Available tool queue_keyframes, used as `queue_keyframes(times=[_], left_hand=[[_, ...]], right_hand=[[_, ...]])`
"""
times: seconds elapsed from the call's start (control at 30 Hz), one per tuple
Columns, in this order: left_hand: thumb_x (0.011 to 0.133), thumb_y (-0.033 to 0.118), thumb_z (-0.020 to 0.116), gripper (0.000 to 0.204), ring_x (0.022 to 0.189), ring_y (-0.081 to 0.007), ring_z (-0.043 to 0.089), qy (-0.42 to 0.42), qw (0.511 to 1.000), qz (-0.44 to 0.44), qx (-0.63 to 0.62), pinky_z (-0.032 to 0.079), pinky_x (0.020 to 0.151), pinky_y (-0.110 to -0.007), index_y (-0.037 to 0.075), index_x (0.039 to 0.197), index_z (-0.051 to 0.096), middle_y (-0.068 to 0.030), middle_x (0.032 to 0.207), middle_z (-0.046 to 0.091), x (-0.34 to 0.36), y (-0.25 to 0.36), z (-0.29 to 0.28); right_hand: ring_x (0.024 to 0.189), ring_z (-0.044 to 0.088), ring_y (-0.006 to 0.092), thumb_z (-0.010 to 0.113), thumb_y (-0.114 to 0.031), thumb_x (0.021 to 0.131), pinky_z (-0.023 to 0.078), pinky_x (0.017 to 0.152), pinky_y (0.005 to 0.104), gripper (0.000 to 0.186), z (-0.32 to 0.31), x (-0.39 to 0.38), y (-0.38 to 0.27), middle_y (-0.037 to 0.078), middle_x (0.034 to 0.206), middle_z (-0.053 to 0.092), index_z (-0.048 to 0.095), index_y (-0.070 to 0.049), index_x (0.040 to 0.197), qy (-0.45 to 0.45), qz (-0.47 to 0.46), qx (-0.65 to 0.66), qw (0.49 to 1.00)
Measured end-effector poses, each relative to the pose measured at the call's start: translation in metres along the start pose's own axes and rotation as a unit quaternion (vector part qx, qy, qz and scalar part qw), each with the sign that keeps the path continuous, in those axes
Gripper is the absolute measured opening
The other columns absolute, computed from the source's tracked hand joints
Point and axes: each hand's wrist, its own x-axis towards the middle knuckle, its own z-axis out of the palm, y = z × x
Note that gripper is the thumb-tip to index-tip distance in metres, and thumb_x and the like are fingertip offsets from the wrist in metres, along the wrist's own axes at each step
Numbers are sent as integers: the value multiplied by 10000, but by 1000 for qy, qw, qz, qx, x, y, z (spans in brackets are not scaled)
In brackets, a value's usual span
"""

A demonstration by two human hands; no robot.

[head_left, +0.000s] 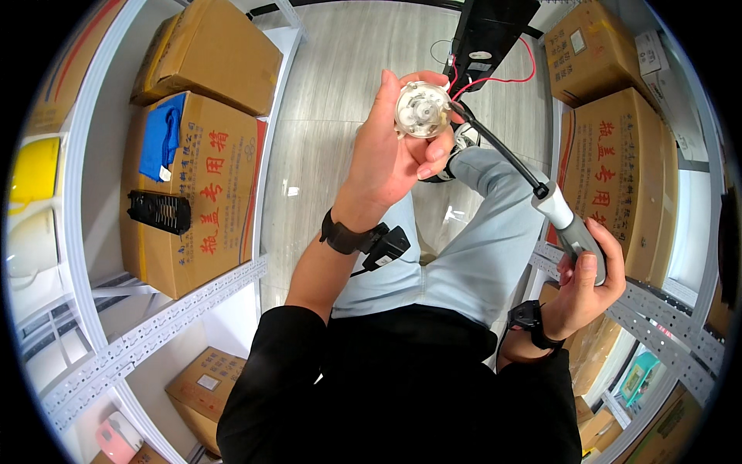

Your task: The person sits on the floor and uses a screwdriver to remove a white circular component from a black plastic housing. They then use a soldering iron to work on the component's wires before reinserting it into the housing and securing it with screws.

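My left hand (398,155) holds up a round, clear-and-white plastic part (422,110) with small fittings inside. My right hand (591,267) is closed on the grey-and-white handle of a screwdriver (558,210). Its long black shaft runs diagonally up to the right rim of the round part, where I cannot tell whether the tip touches. Beyond both hands a black appliance (487,35) stands on the floor, with red wires (519,77) looping out near the round part.
Shelving with cardboard boxes (201,58) flanks me on both sides. On the left, a blue cloth (161,135) and a black bit case (158,212) lie on a box, near yellow (35,170) and white containers. My legs (495,201) extend over the tiled floor (325,69).
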Motion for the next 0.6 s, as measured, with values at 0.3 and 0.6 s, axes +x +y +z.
queue_keyframes(times=[0.3, 0.6], left_hand=[[1054, 567, 213, 595, 549, -163, 511, -37, 997, -31, -56, 368, 392, -266, 96, 1257, 516, -198, 989, 634, 3, 0, -2], [1050, 576, 208, 606, 549, -161, 530, -48, 994, -45, -83, 391, 387, -271, 100, 1262, 517, -205, 993, 634, 4, 0, -4]], right_hand=[[565, 574, 103, 730, -201, 825, 397, 474, 201, 350, 1, 0, 11, 101, 894, 659, 692, 35, 1081, -55, 10, 19, 998], [562, 572, 94, 740, -203, 827, 396, 475, 200, 342, 6, 2, 10, 82, 836, 647, 694, 30, 1072, -65, 1, 22, 998]])
